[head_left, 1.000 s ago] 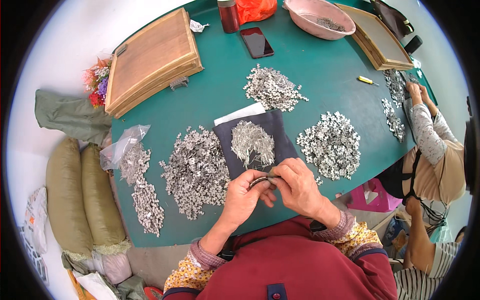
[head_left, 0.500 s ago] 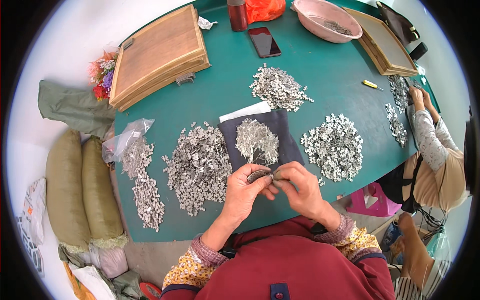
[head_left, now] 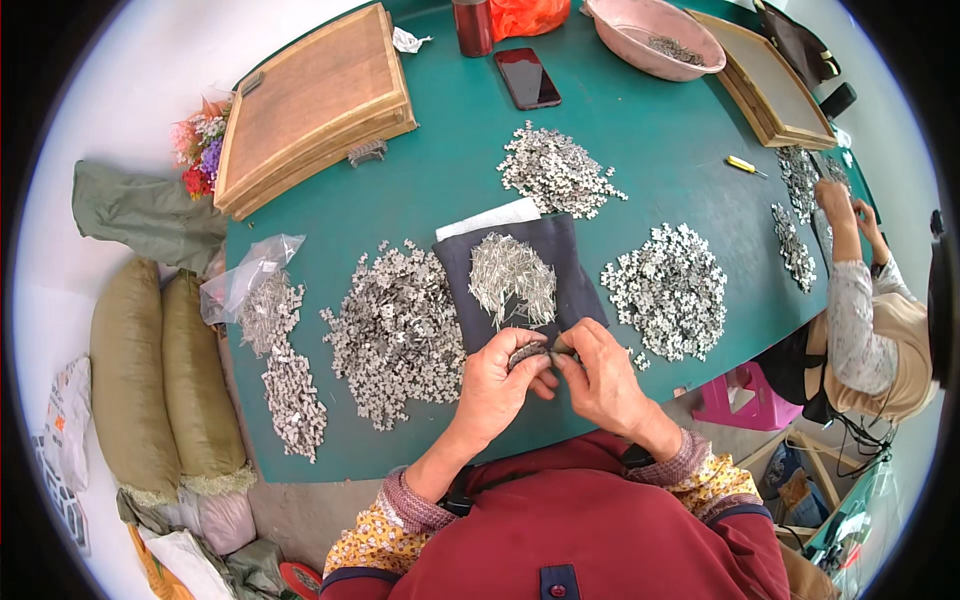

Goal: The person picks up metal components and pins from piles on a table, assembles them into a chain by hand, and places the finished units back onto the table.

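Note:
My left hand [head_left: 492, 388] is closed around a short grey metal strip of linked small pieces [head_left: 526, 352]. At the strip's right end, my right hand [head_left: 608, 388] pinches with thumb and forefinger; what lies between those fingertips is too small to make out. Just beyond both hands, a heap of thin metal pins [head_left: 512, 272] rests on a folded dark cloth [head_left: 578, 262]. Small silvery metal links lie in a large pile [head_left: 395, 345] left of the cloth, another pile [head_left: 668, 292] to its right, and a third pile [head_left: 557, 170] farther back.
Stacked wooden trays [head_left: 310, 100] stand at the back left, with a phone [head_left: 527, 78] and a red flask [head_left: 473, 28] nearby. A pink basin [head_left: 655, 40] is at the back. A yellow-handled tool [head_left: 740, 164] lies near a co-worker's hands [head_left: 845, 205] at the right.
My right fingers have shifted slightly right and up at the strip's end; my left hand keeps its grip. The co-worker's hands have moved apart, and their arm and leg have shifted.

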Motion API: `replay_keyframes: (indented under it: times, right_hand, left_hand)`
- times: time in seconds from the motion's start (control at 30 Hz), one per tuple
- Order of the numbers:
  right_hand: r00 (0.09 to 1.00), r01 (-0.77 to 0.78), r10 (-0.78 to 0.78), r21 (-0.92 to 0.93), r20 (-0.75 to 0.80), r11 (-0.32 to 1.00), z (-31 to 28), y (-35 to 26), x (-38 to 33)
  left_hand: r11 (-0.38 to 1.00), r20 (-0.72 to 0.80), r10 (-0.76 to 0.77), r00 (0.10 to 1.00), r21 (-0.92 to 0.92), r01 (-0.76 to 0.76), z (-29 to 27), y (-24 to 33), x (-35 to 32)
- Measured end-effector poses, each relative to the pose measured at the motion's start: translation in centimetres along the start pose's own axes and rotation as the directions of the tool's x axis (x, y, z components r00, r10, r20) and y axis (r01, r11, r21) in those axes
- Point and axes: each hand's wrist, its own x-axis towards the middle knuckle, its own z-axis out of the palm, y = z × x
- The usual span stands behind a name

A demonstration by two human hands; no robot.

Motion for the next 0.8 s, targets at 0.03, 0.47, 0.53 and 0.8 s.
replay_keyframes:
  times: [0.03, 0.47, 0.53, 0.8]
  right_hand:
    - [1.0, 0.0, 0.0, 0.001, 0.002, 1.0, 0.0, -0.1, 0.0]
    - [0.982, 0.051, -0.045, 0.025, -0.183, 0.998, 0.4, -0.1, -0.1]
    - [0.98, -0.048, 0.078, 0.164, -0.184, 0.985, 0.5, 0.1, -0.1]
    - [0.978, -0.028, 0.064, 0.179, -0.198, 0.984, 1.0, 0.1, -0.1]
  left_hand:
    - [1.0, -0.008, 0.005, 1.0, 0.02, -0.005, 0.0, -0.1, 0.0]
    - [0.983, -0.024, -0.028, 0.999, -0.18, 0.023, 0.2, 0.2, 0.2]
    - [0.985, 0.012, -0.007, 1.0, -0.172, 0.009, 0.0, 0.0, 0.1]
    - [0.976, -0.006, -0.052, 0.999, -0.213, 0.05, 0.1, 0.4, 0.1]
